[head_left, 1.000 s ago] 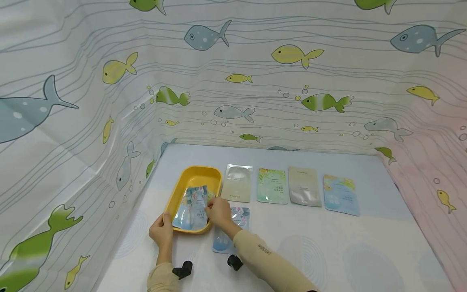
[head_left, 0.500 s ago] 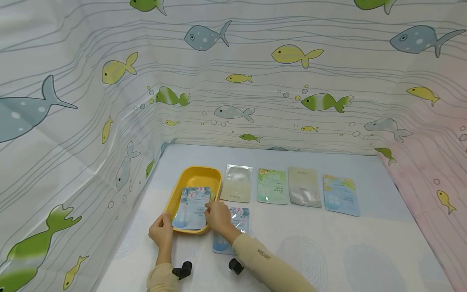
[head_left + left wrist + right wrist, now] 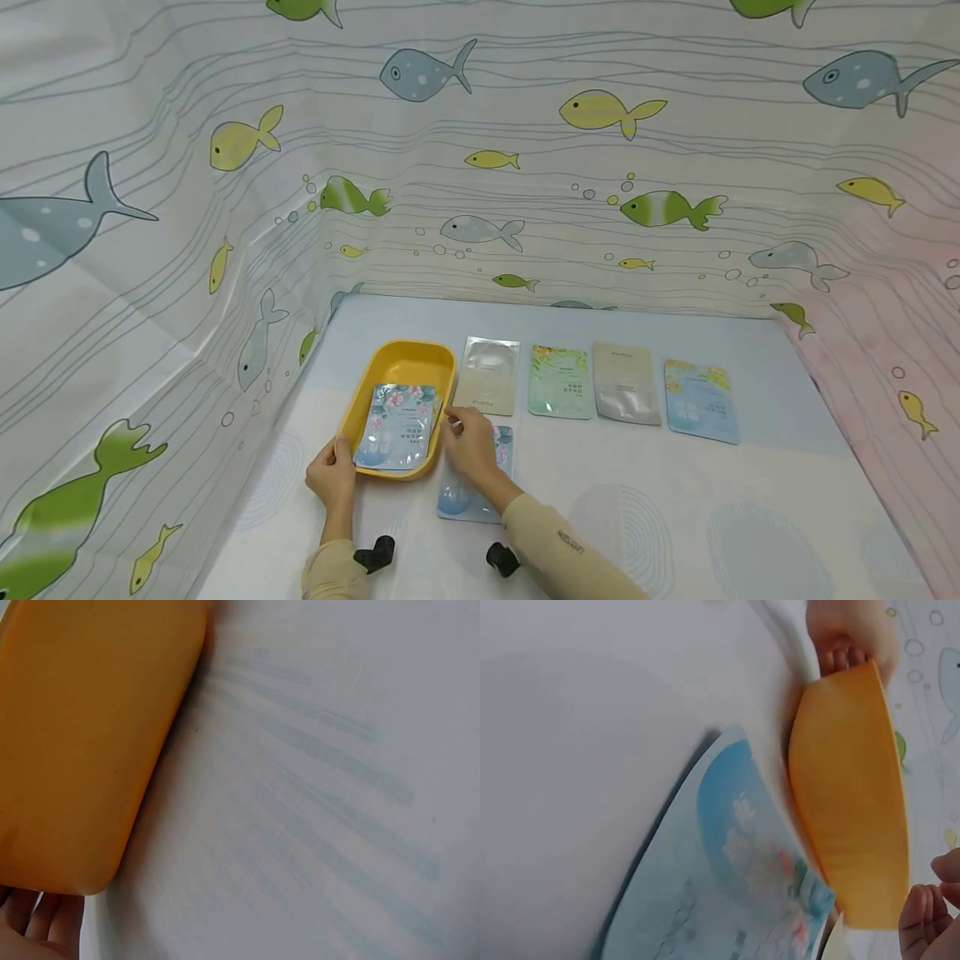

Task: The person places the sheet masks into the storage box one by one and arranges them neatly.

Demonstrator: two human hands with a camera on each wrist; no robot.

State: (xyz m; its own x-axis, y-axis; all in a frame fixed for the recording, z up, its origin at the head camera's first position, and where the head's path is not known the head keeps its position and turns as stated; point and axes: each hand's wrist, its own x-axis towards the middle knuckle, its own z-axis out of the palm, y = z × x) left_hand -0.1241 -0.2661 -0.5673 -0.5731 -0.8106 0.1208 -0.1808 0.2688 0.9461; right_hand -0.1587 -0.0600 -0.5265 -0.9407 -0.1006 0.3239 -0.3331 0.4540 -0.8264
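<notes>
In the head view, the left hand [image 3: 330, 477] gripped the yellow tray [image 3: 411, 363] at its eight o'clock rim. A floral packet [image 3: 397, 429] lay inside, toward six o'clock. The right hand [image 3: 472, 446], fingers bent, was at four o'clock, over a second packet [image 3: 467, 502].

In the left wrist view, fingers [image 3: 66, 921] met the tray's end at eight o'clock.

In the right wrist view, a narrow gap parted the right fingertips [image 3: 913, 919] at four o'clock.

Head view high, facing forward and down over table [image 3: 675, 533]. Wrist views low, close in; all three share yellow tray [image 3: 90, 750].
</notes>
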